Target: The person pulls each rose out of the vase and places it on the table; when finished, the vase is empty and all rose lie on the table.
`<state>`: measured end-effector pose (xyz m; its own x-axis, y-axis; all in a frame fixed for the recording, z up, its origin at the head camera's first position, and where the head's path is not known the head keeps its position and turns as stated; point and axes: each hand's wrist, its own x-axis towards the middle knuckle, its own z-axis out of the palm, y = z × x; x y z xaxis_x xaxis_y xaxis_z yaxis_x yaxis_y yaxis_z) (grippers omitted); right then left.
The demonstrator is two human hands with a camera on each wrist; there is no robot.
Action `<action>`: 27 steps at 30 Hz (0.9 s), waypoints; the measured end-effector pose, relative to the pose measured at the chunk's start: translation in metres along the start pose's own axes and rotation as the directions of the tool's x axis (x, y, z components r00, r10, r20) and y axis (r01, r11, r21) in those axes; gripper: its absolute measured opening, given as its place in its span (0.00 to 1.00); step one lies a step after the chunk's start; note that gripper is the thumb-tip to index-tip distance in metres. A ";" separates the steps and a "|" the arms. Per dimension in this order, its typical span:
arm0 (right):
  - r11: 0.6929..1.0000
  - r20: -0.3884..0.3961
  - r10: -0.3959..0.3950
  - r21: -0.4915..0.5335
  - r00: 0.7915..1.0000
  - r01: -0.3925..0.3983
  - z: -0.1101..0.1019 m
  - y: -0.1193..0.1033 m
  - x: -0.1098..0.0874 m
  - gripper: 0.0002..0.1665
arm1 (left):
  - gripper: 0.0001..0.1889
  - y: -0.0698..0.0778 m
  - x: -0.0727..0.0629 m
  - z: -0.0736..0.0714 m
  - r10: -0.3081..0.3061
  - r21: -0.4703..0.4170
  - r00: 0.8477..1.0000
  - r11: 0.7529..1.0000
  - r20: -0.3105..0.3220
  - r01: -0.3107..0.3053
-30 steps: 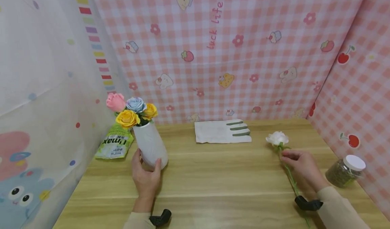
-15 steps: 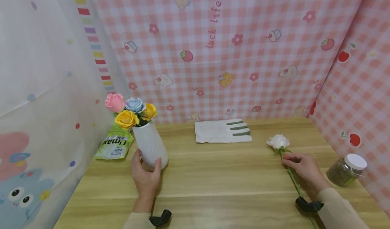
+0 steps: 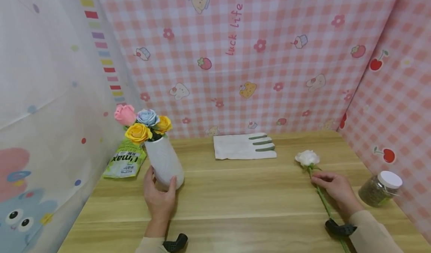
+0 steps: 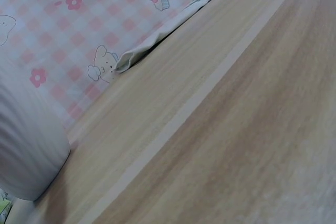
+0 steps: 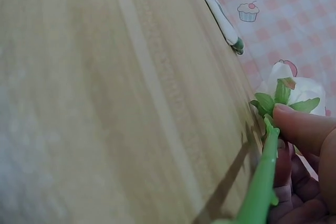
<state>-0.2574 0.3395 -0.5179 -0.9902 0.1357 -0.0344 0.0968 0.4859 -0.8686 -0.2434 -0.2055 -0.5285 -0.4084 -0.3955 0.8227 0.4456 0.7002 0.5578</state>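
On the left of the table stands a white vase [image 3: 164,161], also partly seen as a ribbed white wall [image 4: 29,140] in the left wrist view. It holds a pink rose [image 3: 125,114], a light blue rose [image 3: 148,117] and two yellow roses [image 3: 138,133]. My left hand [image 3: 159,200] grips the lower part of the vase, thumb on its right side. Over on the right, my right hand [image 3: 336,189] pinches the green stem [image 5: 262,182] of a white rose [image 3: 307,158] just below its bloom. The bloom points away from me, and the stem passes under the black wrist device.
Behind the vase lies a green snack bag [image 3: 125,159]. A white glove [image 3: 235,146] with green-striped fingers lies flat near the back edge. A jar with a white lid [image 3: 379,189] stands beside my right hand. Patterned cloth walls [image 3: 256,66] border the table [image 3: 235,204].
My right hand and the white rose have shifted slightly toward me. My left hand still holds the vase in place; the whole head view has moved a little.
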 end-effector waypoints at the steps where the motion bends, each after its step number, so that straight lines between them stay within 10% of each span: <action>1: 1.000 0.004 0.007 0.001 1.000 -0.007 0.000 -0.001 -0.001 0.27 | 0.41 0.000 0.000 -0.001 -0.006 0.002 1.000 1.000 0.003 0.006; 27: 1.000 -0.006 -0.003 -0.015 1.000 0.002 -0.010 0.000 0.000 0.30 | 0.41 0.000 0.000 0.001 -0.002 -0.015 1.000 1.000 0.003 0.002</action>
<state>-0.2568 0.3478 -0.5131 -0.9897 0.1401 -0.0290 0.0959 0.4990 -0.8613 -0.2443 -0.2052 -0.5284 -0.4116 -0.3949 0.8213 0.4570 0.6903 0.5609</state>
